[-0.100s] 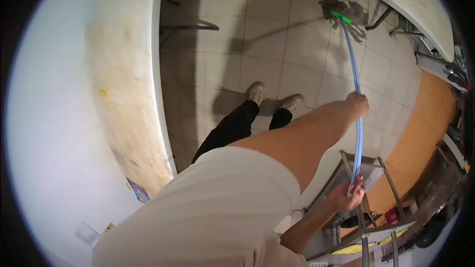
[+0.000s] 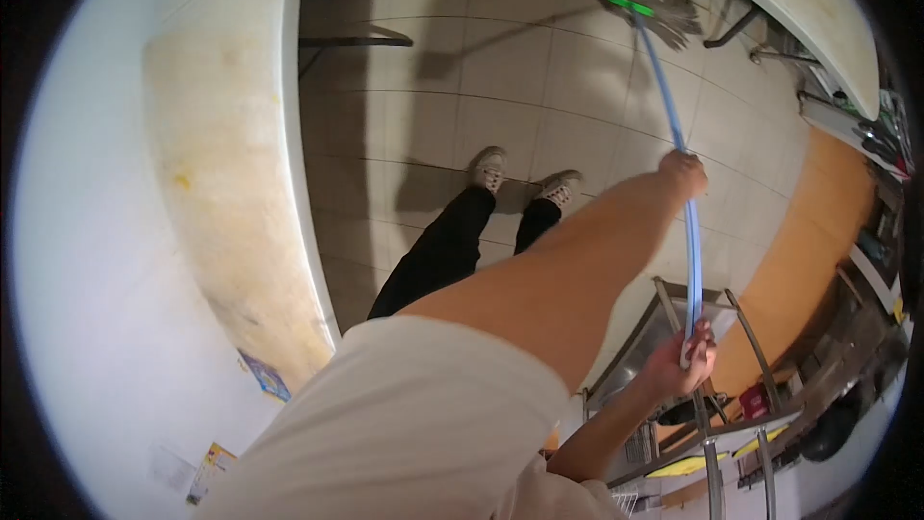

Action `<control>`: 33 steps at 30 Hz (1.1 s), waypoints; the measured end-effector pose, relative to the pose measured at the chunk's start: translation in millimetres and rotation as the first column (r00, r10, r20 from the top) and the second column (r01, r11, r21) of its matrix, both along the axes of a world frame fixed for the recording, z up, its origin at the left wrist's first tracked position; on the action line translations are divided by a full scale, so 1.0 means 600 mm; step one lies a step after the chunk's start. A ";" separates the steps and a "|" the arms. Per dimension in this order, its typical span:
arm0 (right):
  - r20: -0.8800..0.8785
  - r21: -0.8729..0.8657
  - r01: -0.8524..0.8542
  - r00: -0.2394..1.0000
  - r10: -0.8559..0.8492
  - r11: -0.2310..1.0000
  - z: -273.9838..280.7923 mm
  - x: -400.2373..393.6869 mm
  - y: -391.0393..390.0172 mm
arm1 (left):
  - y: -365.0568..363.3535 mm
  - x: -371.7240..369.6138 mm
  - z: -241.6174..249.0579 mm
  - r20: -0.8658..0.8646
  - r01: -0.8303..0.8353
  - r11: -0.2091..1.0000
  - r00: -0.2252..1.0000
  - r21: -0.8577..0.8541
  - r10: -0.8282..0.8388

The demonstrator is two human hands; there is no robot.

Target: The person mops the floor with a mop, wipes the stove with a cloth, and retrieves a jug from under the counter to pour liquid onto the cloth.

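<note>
A mop with a blue handle (image 2: pixel 660 82) reaches across the tiled floor. Its dark, stringy mop head (image 2: pixel 674 14) lies flat on the tiles at the top of the head view, under a bright green clamp (image 2: pixel 630 6). My left hand (image 2: pixel 684 174) is wrapped round the handle partway down. At the near end of the handle, my right hand (image 2: pixel 685 358) grips it with curled fingers. Below my arms, two light sneakers (image 2: pixel 488 169) stand on the tiles.
A long white table (image 2: pixel 241 154) with yellowish stains runs along the left. Another tabletop (image 2: pixel 799 0) borders the upper right, its dark leg near the mop head. Close to my right hand stands a metal-framed rack (image 2: pixel 712 424); an orange panel (image 2: pixel 808 221) lies beyond.
The mop head has slid left and slightly away across the floor. Both hands moved a little with the handle, still gripping it.
</note>
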State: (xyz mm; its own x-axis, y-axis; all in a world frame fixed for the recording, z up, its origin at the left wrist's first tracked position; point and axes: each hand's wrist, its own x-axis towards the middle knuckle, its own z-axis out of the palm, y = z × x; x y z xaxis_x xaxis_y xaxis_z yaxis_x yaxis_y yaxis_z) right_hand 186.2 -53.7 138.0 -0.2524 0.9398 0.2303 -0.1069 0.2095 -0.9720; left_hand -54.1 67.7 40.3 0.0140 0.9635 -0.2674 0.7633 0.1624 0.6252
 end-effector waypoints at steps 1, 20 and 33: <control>-0.001 0.023 -0.067 0.998 0.067 0.997 -0.015 -0.026 -0.020 | -0.038 -0.029 -0.025 0.013 -0.056 0.998 0.998 -0.001 0.056; -0.166 -0.345 -0.733 0.663 0.730 0.587 -0.040 -0.512 -0.349 | -0.846 -0.393 -0.140 0.066 -0.800 0.588 0.598 0.123 0.799; 0.037 -0.259 -0.629 0.752 0.658 0.733 -0.130 -0.452 -0.246 | -0.718 -0.338 -0.181 -0.145 -0.706 0.655 0.642 0.271 0.753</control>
